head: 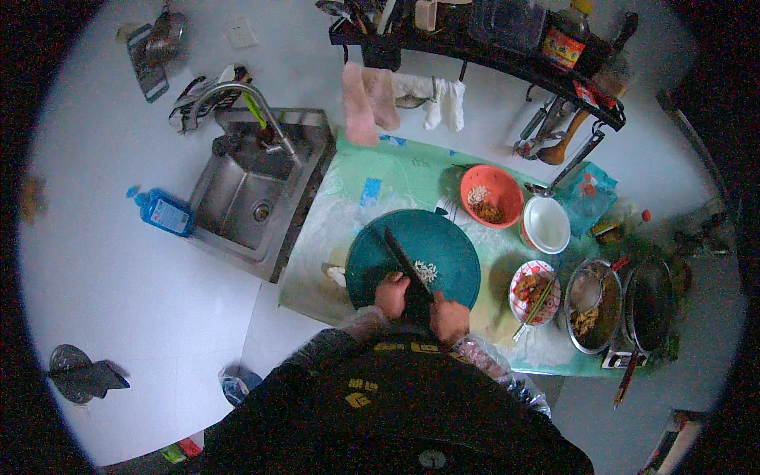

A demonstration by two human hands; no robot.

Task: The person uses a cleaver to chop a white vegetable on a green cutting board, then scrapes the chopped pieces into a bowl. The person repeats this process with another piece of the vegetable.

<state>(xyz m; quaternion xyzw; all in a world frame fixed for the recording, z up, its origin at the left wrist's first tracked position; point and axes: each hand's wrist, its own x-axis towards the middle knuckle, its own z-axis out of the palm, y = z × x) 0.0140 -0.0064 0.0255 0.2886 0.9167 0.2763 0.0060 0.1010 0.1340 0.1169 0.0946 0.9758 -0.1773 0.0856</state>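
Note:
In front of me lies a round green cutting board (457,243). My right hand (449,319) grips a kitchen knife (399,249) at its near end, and the dark blade slants away to the upper left over the board. Curled fingers of my left hand (390,295) are close beside the blade's left side; whether they pinch anything is unclear. Small chopped white pieces (426,271), possibly garlic, form a little heap on the board just right of the blade. A pale white lump (336,275) sits off the board's left edge.
A red bowl (512,193) with chopped ingredients and a white bowl (547,225) stand behind right. Further right are a patterned plate (515,301) with chopsticks (539,306) and a metal pan (608,332). Left is a steel sink (225,199); a shelf (451,52) runs above.

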